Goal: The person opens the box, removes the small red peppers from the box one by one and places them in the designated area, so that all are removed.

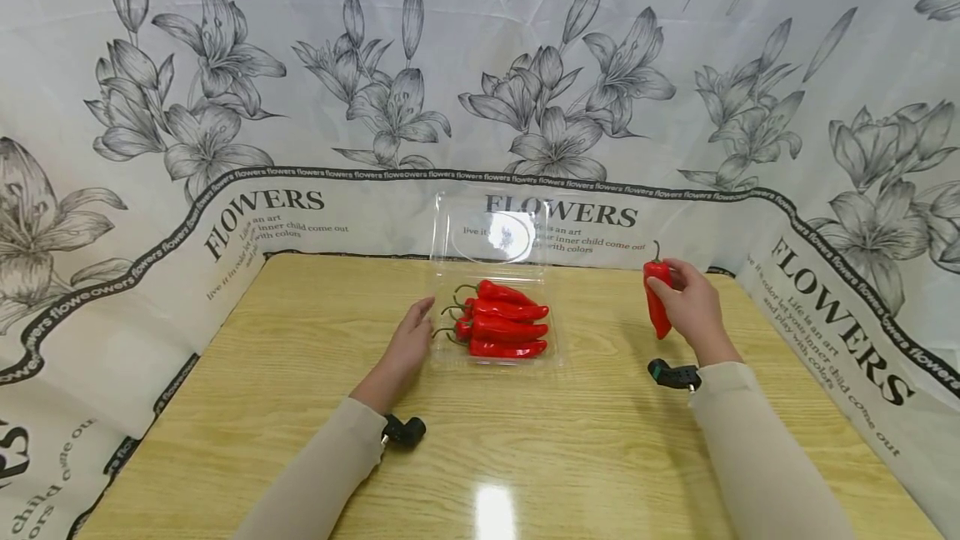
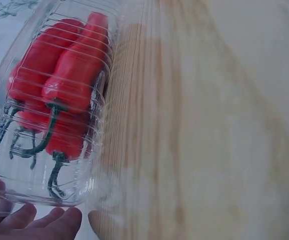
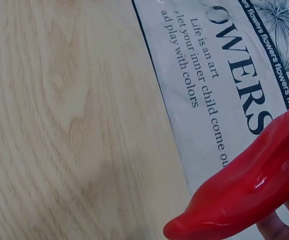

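Note:
A clear plastic clamshell box (image 1: 553, 359) lies with its lid (image 1: 452, 227) raised at the back. Inside it several red peppers (image 1: 508, 328) with green stems are stacked, tips to the right. My left hand (image 1: 407, 344) is at the box's left side, fingers extended; in the left wrist view its fingertips (image 2: 70, 218) are right at the box's end. Over the right part of the table, my right hand (image 1: 693, 307) grips one red pepper (image 1: 657, 303) between thumb and fingers, stem up and tip down. The right wrist view shows this pepper (image 3: 249, 182) large and glossy.
The wood-grain table (image 1: 600, 448) is bordered by a white cloth (image 1: 405, 227) with flower drawings and lettering at the back and sides. Black wrist devices (image 1: 405, 432) sit below both hands. Light glares off the table's front.

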Tool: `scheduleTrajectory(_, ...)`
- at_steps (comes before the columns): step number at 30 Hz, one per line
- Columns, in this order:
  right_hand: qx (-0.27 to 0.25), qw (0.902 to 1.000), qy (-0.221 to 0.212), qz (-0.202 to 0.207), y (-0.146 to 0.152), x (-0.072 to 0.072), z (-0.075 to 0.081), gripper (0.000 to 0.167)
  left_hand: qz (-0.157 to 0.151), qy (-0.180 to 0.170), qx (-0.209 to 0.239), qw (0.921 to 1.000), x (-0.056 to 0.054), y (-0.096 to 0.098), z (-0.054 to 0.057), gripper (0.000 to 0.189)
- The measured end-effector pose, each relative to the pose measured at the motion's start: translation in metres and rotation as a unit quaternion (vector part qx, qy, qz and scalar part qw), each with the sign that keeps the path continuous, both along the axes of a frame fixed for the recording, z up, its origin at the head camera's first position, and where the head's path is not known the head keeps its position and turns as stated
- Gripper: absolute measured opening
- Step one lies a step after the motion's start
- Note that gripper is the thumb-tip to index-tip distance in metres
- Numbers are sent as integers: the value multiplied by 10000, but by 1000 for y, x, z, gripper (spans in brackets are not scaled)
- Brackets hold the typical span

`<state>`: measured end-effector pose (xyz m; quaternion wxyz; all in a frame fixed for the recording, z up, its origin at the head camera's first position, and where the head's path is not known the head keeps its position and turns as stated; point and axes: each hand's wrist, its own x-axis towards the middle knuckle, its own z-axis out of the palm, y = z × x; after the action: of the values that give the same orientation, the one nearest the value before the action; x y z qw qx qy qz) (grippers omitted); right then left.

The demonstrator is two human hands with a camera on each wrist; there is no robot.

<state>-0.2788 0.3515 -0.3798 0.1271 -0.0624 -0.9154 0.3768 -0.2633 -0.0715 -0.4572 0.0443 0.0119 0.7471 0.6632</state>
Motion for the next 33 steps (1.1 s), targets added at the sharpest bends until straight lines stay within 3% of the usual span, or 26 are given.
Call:
scheduleTrajectory(11, 688, 9963, -379, -354, 31, 2, -22, 66, -75, -26, 100, 9999, 0, 0, 1, 49)
scheduleTrajectory(20, 1533, 9832, -849, -514, 45, 7, -31, 66, -70, -19, 106, 9999, 2, -1, 1, 50)
scheduleTrajectory(33, 1747, 9692, -1431, -984, 59, 6, -41, 62, -102, 22, 104, 9999, 1, -1, -1, 50)
